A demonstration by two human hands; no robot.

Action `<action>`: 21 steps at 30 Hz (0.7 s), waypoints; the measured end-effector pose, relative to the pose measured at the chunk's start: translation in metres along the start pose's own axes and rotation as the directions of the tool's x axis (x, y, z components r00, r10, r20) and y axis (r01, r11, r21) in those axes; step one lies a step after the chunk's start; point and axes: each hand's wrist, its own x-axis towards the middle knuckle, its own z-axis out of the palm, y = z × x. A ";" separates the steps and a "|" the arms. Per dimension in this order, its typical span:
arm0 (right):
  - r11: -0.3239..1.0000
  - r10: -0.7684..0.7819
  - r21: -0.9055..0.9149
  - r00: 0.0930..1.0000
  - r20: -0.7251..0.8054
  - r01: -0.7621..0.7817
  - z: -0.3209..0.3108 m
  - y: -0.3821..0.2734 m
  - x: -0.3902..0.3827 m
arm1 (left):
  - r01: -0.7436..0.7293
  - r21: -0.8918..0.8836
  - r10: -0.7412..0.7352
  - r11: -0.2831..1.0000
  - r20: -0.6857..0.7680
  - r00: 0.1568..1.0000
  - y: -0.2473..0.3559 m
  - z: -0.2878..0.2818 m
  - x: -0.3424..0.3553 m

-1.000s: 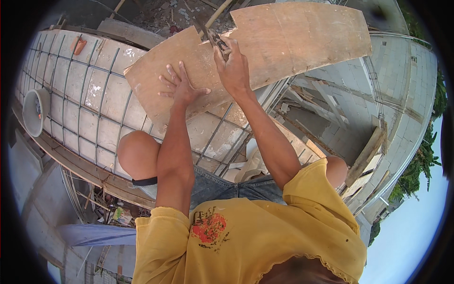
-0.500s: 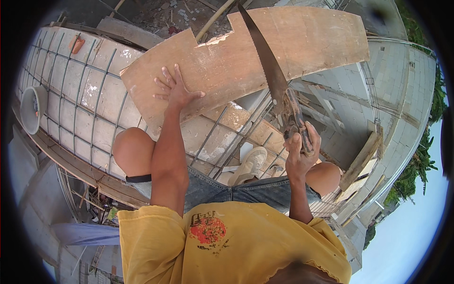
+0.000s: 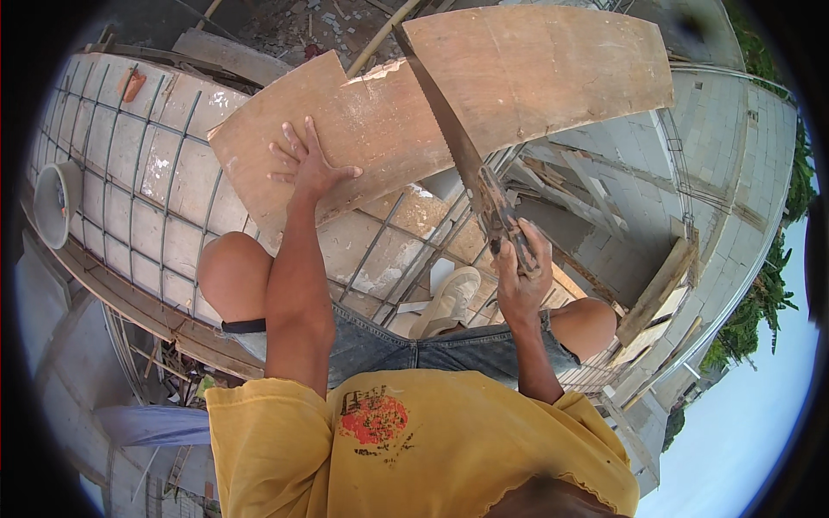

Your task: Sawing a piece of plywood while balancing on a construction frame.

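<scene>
1. From where I stand, the left hand lies flat, fingers spread wide, on the left part of a curved plywood board.
2. The right hand is closed around the handle of a handsaw, its blade slanting across the board.
3. The board lies over a steel bar grid, right of a grey bucket.

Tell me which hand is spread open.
The left hand, lying palm down on the wooden board; the right hand is instead closed around the saw.
</scene>
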 end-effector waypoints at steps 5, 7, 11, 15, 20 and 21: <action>0.998 0.063 0.025 0.998 0.026 -0.064 -0.002 -0.008 -0.004 | 0.002 0.008 -0.002 1.000 0.003 1.000 0.004 0.001 0.000; 0.999 0.022 -0.044 1.000 0.009 -0.021 -0.005 -0.010 -0.007 | -0.001 -0.004 0.001 1.000 0.004 1.000 0.003 -0.001 0.001; 0.998 -0.015 -0.058 0.998 0.067 0.019 -0.021 -0.009 -0.026 | 0.005 -0.002 -0.005 1.000 -0.007 1.000 -0.001 0.003 0.001; 0.997 0.074 0.028 0.997 0.035 -0.075 -0.021 -0.001 -0.029 | 0.000 0.004 0.000 1.000 0.004 1.000 0.004 0.000 0.000; 0.992 -0.127 -0.017 0.989 0.071 0.128 0.053 -0.009 0.074 | -0.026 -0.023 0.025 0.999 -0.021 0.999 -0.002 0.004 0.003; 0.991 -0.133 -0.016 0.989 0.066 0.134 0.054 -0.010 0.072 | -0.022 -0.022 0.022 1.000 -0.001 1.000 -0.001 0.009 0.002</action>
